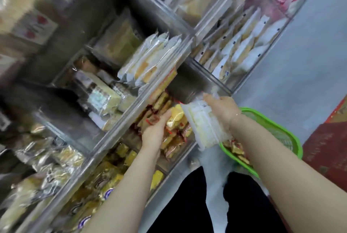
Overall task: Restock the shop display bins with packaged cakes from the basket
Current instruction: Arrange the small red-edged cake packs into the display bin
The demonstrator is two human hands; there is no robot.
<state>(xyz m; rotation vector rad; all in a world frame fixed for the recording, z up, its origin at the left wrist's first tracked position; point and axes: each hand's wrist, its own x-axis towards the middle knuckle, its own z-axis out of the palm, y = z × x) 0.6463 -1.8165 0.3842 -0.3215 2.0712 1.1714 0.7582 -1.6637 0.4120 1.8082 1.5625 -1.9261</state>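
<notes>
My right hand (221, 108) grips a stack of white-wrapped packaged cakes (204, 125) just in front of the clear display bins, above the green basket (277, 129). The basket stands on the floor at the right and holds more wrapped cakes (237, 150). My left hand (155, 133) reaches into a bin of red-and-gold wrapped cakes (174, 138) and its fingers rest on a yellow packet (175, 118) there. The view is blurred, so the left fingers' hold is unclear.
Clear acrylic bins (116, 123) in tilted rows fill the left and top, stocked with white sandwich-like packets (150, 61), yellow cakes (129, 155) and silver packets (54, 154). Grey floor lies at the right, with a red mat (328, 138) at its edge. My dark trouser legs are below.
</notes>
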